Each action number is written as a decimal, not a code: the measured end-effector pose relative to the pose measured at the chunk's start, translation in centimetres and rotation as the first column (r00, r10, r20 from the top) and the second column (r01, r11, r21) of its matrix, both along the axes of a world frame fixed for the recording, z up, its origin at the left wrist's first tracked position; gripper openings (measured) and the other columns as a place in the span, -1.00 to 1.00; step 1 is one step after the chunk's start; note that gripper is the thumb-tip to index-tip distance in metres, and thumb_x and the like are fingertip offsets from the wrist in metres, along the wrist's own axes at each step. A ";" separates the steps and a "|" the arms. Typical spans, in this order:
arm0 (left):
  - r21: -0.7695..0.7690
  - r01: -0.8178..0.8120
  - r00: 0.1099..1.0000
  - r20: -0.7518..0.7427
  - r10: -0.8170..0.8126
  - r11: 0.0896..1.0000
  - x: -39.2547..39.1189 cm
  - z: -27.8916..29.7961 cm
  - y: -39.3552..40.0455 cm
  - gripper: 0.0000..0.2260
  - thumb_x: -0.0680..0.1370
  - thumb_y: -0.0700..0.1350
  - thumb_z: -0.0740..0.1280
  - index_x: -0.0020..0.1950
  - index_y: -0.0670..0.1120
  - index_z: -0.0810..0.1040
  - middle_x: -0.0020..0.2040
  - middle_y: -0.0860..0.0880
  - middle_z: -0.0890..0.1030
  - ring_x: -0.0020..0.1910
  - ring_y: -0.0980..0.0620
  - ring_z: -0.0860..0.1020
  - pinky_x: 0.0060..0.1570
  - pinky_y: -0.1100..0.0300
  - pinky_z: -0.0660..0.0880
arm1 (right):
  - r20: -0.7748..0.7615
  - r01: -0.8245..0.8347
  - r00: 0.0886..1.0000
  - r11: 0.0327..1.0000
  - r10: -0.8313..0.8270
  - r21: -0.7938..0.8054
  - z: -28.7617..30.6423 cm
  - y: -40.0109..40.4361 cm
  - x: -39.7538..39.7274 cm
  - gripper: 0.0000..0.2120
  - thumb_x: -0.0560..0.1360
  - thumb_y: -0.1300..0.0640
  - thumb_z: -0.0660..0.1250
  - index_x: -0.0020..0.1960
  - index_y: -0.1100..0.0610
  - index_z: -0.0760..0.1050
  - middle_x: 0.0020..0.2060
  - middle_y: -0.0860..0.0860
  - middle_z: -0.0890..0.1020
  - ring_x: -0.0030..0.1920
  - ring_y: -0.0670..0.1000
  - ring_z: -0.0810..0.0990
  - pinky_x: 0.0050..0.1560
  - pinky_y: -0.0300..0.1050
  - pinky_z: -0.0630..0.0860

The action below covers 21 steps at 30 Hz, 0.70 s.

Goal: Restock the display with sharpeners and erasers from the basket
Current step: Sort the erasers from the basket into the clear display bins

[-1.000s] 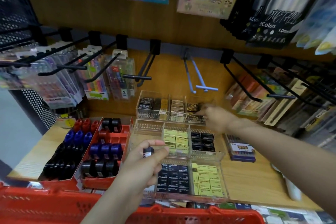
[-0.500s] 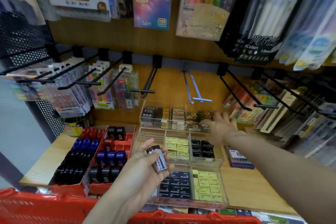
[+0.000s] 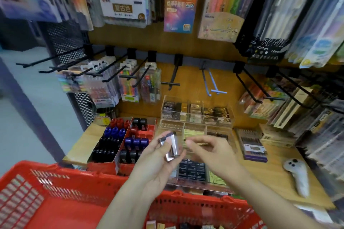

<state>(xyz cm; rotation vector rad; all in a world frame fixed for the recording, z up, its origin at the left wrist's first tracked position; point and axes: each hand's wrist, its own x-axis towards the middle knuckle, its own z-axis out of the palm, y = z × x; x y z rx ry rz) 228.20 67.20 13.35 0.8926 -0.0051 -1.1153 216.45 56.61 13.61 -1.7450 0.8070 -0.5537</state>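
- Red plastic basket (image 3: 78, 201), lattice walls, sits below both hands; small boxed items (image 3: 178, 226) lie at its bottom just under the wrists, too blurred to tell erasers from sharpeners.
- Left hand (image 3: 158, 161) palm up, fingers curled round small erasers (image 3: 170, 146): glossy rectangular blocks, dark with white/silver wrap, held above the basket's far rim.
- Right hand (image 3: 210, 151) just right of the left, thumb and fingertips drawn close beside the erasers; motion blur, cannot tell whether it pinches anything.
- Clear acrylic tiered display (image 3: 197, 115) beyond and under the hands, divided into compartments:
  - back tier, past the fingertips: dark, gold and tan boxed erasers in rows.
  - middle tier, mostly behind the hands: yellow boxes visible, dark ones to their right.
  - front tier, under the right wrist: black eraser boxes (image 3: 191, 170), yellow ones beside them.
- Red cardboard trays (image 3: 119, 147), two side by side, left of the left hand; rounded plastic sharpeners (image 3: 113, 132) in red, blue and black rows.
- Wooden shelf (image 3: 270, 176) carries it all, smooth light grain.
- White controller (image 3: 297, 174), rounded plastic with dark buttons, lies on the shelf well right of the right hand.
- Purple pen box (image 3: 254, 147) flat on the shelf, right of the display.
- Black metal hooks (image 3: 93, 72) above the left hand, clear pen packs hanging.
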 end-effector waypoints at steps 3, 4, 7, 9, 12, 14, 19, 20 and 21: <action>-0.014 -0.045 0.999 -0.015 0.044 0.999 -0.4 0.3 0.0 -0.79 0.62 -0.29 0.24 0.23 -0.16 0.54 0.13 -0.31 0.58 0.09 -0.23 0.62 -0.11 0.02 0.66 | 0.053 -0.015 0.999 0.998 0.012 0.069 -0.2 2.4 0.1 -0.81 0.40 0.12 0.53 0.01 0.06 0.68 -0.12 -0.09 0.73 -0.10 0.01 0.72 -0.08 -0.12 0.65; -0.010 -0.061 0.998 -0.015 0.061 0.998 -0.5 0.3 -0.1 -0.80 0.63 -0.29 0.24 0.22 -0.15 0.54 0.14 -0.30 0.58 0.11 -0.25 0.61 -0.12 0.04 0.66 | 0.057 -0.006 0.998 0.997 0.002 0.071 -0.5 2.7 0.3 -0.79 0.39 0.13 0.55 0.02 0.03 0.67 -0.10 -0.09 0.73 -0.08 0.02 0.71 -0.06 -0.10 0.65; -0.017 -0.095 0.995 -0.023 0.094 0.995 -0.9 0.3 -0.4 -0.81 0.63 -0.29 0.24 0.19 -0.12 0.55 0.14 -0.28 0.59 0.08 -0.27 0.61 -0.17 0.06 0.66 | 0.049 0.027 0.998 0.999 -0.029 0.037 -0.7 3.2 0.9 -0.68 0.37 0.12 0.56 0.10 -0.06 0.64 -0.06 -0.12 0.72 -0.07 -0.07 0.70 -0.03 -0.14 0.64; -0.027 -0.083 0.996 -0.046 0.082 0.996 -1.1 0.2 -0.7 -0.81 0.64 -0.29 0.23 0.20 -0.13 0.54 0.12 -0.29 0.61 0.05 -0.26 0.63 -0.20 0.06 0.66 | 0.035 0.074 0.997 0.997 -0.074 0.003 -0.7 3.2 1.2 -0.66 0.41 0.15 0.54 0.16 -0.02 0.62 -0.05 -0.10 0.72 -0.06 -0.08 0.70 -0.01 -0.14 0.63; -0.042 -0.059 0.987 -0.151 0.052 0.997 -1.2 0.5 -1.3 -0.81 0.67 -0.24 0.19 0.21 -0.19 0.54 0.12 -0.29 0.63 -0.02 -0.18 0.64 -0.14 0.00 0.66 | 0.024 0.131 0.991 0.991 -0.130 -0.030 -0.2 2.6 1.2 -0.84 0.49 0.20 0.45 0.07 0.07 0.67 -0.08 -0.12 0.73 -0.06 -0.09 0.70 0.06 -0.02 0.63; -0.056 -0.045 0.983 -0.183 0.034 0.997 -0.9 0.5 -1.6 -0.82 0.68 -0.20 0.18 0.19 -0.16 0.54 0.09 -0.19 0.68 0.02 -0.11 0.65 -0.06 -0.02 0.62 | 0.028 0.199 0.980 0.980 -0.199 0.022 0.2 2.0 0.9 -0.90 0.50 0.18 0.44 0.00 0.09 0.69 -0.10 -0.04 0.73 -0.05 -0.01 0.71 0.08 0.05 0.63; -0.020 0.090 0.996 -0.025 -0.090 0.996 -1.0 0.3 -1.6 -0.80 0.68 -0.09 0.19 0.22 -0.02 0.57 0.08 0.10 0.70 0.05 0.11 0.55 -0.06 0.22 0.40 | 0.086 0.236 0.959 0.931 -0.269 0.278 1.4 1.8 -0.3 -0.86 0.50 0.22 0.43 0.05 0.19 0.64 -0.09 0.13 0.72 -0.14 0.06 0.72 -0.07 -0.07 0.66; -0.047 0.096 0.995 -0.019 -0.097 0.994 -1.1 0.4 -1.4 -0.79 0.67 -0.12 0.20 0.23 -0.05 0.57 0.07 0.07 0.71 0.00 0.10 0.59 -0.07 0.23 0.43 | 0.100 0.217 0.961 0.926 -0.258 0.308 1.8 1.9 -0.5 -0.86 0.50 0.23 0.42 0.05 0.20 0.63 -0.12 0.13 0.72 -0.16 0.05 0.72 -0.08 -0.08 0.67; -0.076 0.100 0.995 -0.011 -0.101 0.992 -1.2 0.5 -1.3 -0.79 0.66 -0.15 0.22 0.24 -0.08 0.57 0.05 0.02 0.72 -0.03 0.09 0.63 -0.04 0.23 0.50 | 0.112 0.200 0.962 0.920 -0.250 0.338 2.1 2.1 -0.7 -0.87 0.51 0.23 0.40 0.06 0.21 0.62 -0.14 0.13 0.73 -0.17 0.04 0.72 -0.10 -0.09 0.67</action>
